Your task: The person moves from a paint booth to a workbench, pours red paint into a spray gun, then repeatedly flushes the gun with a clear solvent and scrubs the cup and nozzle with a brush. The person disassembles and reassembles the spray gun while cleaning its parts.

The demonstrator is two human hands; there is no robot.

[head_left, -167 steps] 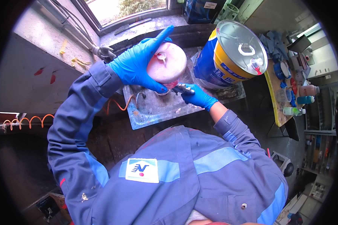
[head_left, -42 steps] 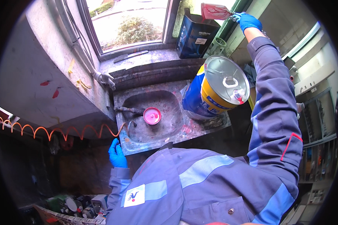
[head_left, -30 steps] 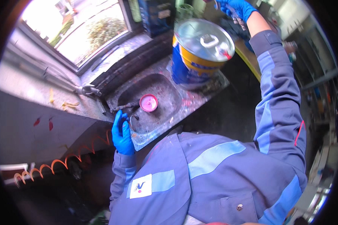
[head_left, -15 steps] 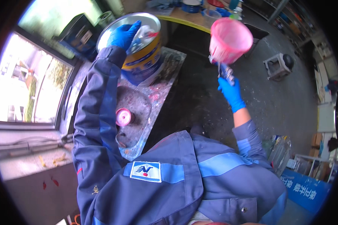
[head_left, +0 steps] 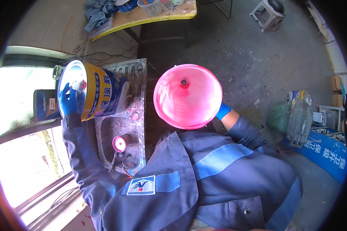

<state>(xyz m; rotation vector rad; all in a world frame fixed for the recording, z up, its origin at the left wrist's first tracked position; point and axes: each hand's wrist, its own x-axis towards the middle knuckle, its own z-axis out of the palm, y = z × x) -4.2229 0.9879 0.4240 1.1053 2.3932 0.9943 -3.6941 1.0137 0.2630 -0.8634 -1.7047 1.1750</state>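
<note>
Cup [head_left: 202, 106], pink and open-mouthed, shows in the head view beside the sink [head_left: 142, 133], just ahead of the jacket [head_left: 219, 169]. The right hand [head_left: 223, 111] is at its far side, fingers hidden, so I cannot tell how they grip. The left hand [head_left: 68, 103] reaches over the drum [head_left: 115, 92], at its lid [head_left: 68, 73] near the spout [head_left: 80, 85]; whether it closes on anything I can't make out. The step, I judge, is handling the spout with the cup held clear; the next move calls for steadiness in both hands.
</note>
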